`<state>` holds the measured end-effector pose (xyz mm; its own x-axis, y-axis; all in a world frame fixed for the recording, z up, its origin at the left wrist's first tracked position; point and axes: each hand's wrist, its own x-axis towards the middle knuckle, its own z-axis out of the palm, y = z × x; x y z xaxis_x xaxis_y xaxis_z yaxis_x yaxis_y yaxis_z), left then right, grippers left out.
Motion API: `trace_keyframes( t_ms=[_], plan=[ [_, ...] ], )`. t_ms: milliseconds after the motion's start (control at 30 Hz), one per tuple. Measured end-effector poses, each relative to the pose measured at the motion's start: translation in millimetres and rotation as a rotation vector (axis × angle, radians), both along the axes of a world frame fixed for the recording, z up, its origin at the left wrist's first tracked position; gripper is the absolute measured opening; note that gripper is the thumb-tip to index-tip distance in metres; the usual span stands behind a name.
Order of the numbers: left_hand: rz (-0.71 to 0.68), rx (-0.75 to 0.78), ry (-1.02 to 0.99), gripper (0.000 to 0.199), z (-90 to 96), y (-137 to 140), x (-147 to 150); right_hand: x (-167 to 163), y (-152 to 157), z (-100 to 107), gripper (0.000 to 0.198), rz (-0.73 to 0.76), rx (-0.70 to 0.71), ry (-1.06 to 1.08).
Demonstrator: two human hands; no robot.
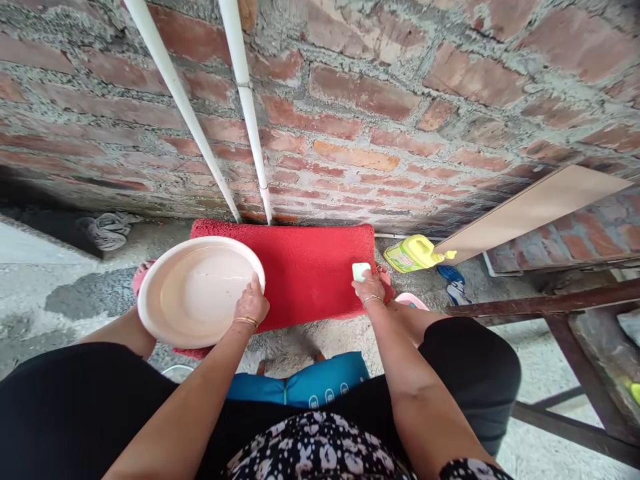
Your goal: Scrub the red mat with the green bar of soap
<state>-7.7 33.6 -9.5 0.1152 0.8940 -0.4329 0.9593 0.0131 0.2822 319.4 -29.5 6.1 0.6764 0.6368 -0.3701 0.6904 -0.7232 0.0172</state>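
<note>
Below the rough brick wall [350,120], our left grip [251,304] clasps the right rim of the round, smooth-walled pale basin [154,293], which rests at the left end of the nubby red cloth [310,267]. Our right grip [369,288] holds a smooth pale block [360,269], perhaps soap but partly covered, at the cloth's right end. Leaning on that rim could tip the basin and spill its shallow water; a slick hold could lose the block.
</note>
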Motion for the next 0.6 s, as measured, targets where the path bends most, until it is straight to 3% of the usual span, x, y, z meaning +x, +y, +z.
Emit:
trace_keyframes(
  t_ms=[67,133,367,467,600],
  plan=[
    [0.006,-0.003,-0.012,0.069,2.0,0.3,0.0,7.9,-10.9,7.6,0.048,-0.111,0.006,0.001],
    [0.017,0.001,-0.021,0.068,3.1,0.8,-0.2,-4.5,-13.4,11.6,0.047,-0.124,0.047,0.038],
    [0.027,-0.003,-0.016,0.071,-1.5,5.9,-2.2,-105.0,9.8,-9.3,0.047,0.120,0.168,0.142],
    [0.035,-0.023,0.031,0.072,-2.0,9.5,-3.0,-124.1,20.2,-13.1,0.049,0.213,0.195,0.174],
    [0.027,-0.022,0.095,0.072,2.4,12.0,-1.7,-127.3,38.8,-4.6,0.051,0.223,0.249,0.218]
  ],
)
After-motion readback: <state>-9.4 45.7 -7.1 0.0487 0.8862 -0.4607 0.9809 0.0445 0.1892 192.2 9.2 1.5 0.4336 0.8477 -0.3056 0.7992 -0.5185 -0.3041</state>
